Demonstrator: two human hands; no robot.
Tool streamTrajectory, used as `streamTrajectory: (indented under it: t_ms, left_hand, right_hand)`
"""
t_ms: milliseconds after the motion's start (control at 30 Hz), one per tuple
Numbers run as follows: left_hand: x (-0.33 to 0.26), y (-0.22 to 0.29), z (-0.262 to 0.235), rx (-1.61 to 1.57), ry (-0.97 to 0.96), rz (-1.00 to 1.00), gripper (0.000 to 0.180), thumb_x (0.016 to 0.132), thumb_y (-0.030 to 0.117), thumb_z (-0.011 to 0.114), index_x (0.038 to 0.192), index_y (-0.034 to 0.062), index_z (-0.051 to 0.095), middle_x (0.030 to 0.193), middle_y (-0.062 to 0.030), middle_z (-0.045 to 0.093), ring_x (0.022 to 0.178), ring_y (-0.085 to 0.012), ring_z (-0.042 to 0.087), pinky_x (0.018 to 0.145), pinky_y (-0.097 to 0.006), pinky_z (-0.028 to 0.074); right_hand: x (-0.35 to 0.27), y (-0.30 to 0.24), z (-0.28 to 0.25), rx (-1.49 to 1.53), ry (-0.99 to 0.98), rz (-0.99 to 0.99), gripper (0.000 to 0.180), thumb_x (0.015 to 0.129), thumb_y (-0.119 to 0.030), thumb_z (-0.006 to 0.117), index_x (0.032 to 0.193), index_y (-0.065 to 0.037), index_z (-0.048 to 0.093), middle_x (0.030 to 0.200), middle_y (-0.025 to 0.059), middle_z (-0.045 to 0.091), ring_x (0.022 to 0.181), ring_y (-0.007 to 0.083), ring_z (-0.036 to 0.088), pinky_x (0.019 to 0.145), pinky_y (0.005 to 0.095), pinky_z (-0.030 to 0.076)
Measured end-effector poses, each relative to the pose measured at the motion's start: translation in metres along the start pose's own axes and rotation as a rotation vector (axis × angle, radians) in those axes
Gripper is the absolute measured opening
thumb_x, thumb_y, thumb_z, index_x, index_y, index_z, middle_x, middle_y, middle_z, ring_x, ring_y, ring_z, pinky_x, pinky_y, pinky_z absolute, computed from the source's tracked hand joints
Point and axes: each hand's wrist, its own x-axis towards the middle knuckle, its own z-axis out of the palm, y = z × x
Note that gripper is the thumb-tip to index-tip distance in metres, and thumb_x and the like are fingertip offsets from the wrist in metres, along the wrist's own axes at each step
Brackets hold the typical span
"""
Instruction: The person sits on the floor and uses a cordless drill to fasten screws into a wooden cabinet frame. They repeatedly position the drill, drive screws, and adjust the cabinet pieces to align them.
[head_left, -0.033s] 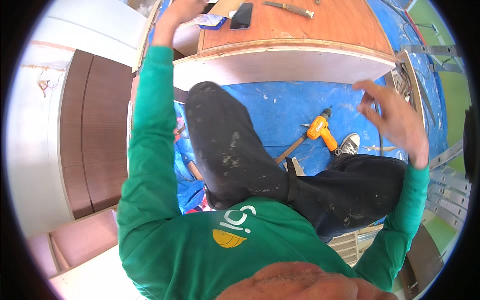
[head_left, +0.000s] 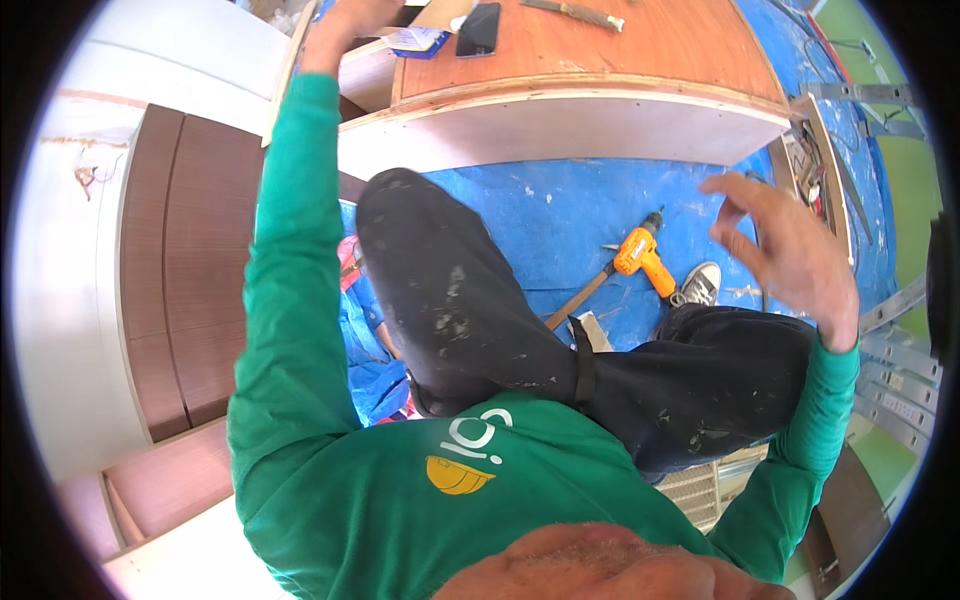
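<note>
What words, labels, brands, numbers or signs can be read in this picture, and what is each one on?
Green long-sleeved shirt: large white lettering beside a yellow helmet-shaped emblem; clear enough to see, but I won't copy it out.
Orange power drill: a small pale marking on the body, too small to read.
Blue-and-white flat package: printing too small and blurred to read.
I can make out no other readable text.

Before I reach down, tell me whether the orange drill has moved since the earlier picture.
No: the orange drill lies in the same spot on the blue sheet, judged against the wooden box.
</note>
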Motion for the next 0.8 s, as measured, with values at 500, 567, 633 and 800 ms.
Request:
streamTrajectory:
  t_ms: [500,567,633,800]
  left_hand:
    - [0.054,-0.062,0.129,0.011,0.230,-0.170,0.033,0.085,0.029,0.073,0.092,-0.0028,0.078,0.095,-0.0293,0.073,0.093,-0.0436,0.073,0.084,-0.052,0.058]
    - [0.051,-0.041,0.122,-0.009,0.172,-0.221,0.035,0.085,0.032,0.075,0.093,-0.0024,0.078,0.096,-0.0296,0.073,0.093,-0.0441,0.073,0.085,-0.052,0.058]
    - [0.050,-0.030,0.118,-0.046,0.169,-0.250,0.038,0.084,0.035,0.077,0.095,-0.0021,0.078,0.098,-0.0298,0.073,0.094,-0.0446,0.073,0.085,-0.052,0.058]
    - [0.056,-0.019,0.117,-0.074,0.211,-0.252,0.043,0.081,0.040,0.080,0.095,-0.0015,0.078,0.097,-0.0291,0.073,0.095,-0.0445,0.073,0.086,-0.052,0.058]
  right_hand:
    - [-0.020,0.131,0.123,-0.163,-0.616,0.286,0.033,0.090,-0.024,0.067,0.117,-0.005,0.068,0.109,0.0241,0.073,0.107,0.0426,0.069,0.092,0.0528,0.055]
    - [-0.004,0.158,0.144,-0.201,-0.696,0.327,0.036,0.089,-0.025,0.064,0.119,-0.004,0.068,0.112,0.0238,0.073,0.109,0.0434,0.068,0.094,0.0525,0.054]
    - [0.004,0.192,0.180,-0.225,-0.622,0.321,0.038,0.088,-0.024,0.063,0.121,-0.004,0.068,0.116,0.0231,0.072,0.110,0.0437,0.068,0.095,0.0517,0.055]
    - [0.013,0.245,0.315,0.000,-0.459,0.480,0.067,0.086,-0.036,0.075,0.136,0.003,0.053,0.126,0.0293,0.067,0.120,0.0438,0.065,0.101,0.0515,0.053]
